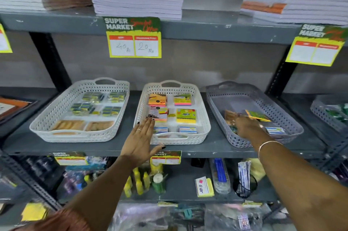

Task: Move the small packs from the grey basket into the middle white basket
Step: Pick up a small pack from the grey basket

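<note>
The grey basket stands at the right of the middle shelf and holds a few small packs: a green-yellow pack, an orange pack and a white-blue pack. My right hand is inside this basket, down on the packs near its front; motion blur hides whether it grips one. The middle white basket holds several sticky-note packs. My left hand hovers at its front left corner, fingers spread, holding nothing.
A second white basket with small packs sits to the left. Another grey basket is at the far right. A price tag hangs from the shelf above. Stationery fills the lower shelf.
</note>
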`<state>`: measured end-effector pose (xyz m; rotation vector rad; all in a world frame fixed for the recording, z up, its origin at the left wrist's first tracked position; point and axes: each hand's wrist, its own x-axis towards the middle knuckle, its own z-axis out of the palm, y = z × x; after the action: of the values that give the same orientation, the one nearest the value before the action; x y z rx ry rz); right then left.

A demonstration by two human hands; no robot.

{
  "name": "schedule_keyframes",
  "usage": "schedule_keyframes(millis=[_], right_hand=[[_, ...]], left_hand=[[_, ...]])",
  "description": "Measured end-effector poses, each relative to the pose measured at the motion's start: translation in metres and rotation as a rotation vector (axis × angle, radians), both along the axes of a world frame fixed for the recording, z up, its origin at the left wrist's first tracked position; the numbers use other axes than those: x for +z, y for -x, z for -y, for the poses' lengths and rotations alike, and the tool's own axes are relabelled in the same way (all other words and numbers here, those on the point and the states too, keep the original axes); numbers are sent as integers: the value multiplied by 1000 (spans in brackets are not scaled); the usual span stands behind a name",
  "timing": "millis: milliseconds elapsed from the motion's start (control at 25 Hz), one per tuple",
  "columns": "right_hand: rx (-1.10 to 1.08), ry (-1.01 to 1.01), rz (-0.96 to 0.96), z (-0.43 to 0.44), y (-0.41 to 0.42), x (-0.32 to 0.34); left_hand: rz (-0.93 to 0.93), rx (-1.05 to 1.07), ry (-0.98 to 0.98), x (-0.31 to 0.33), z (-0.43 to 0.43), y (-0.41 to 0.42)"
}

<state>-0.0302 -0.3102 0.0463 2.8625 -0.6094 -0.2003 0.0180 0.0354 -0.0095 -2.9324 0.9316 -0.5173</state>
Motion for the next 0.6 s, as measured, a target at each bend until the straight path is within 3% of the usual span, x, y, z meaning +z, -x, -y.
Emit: schedule_keyframes(millis=[360,600], right_hand=[[62,133,-134,0,-5,2],[-12,24,-52,-4,-11,6]], left_hand=[[-54,35,5,-2,0,0],[-46,27,-7,-3,0,-1]])
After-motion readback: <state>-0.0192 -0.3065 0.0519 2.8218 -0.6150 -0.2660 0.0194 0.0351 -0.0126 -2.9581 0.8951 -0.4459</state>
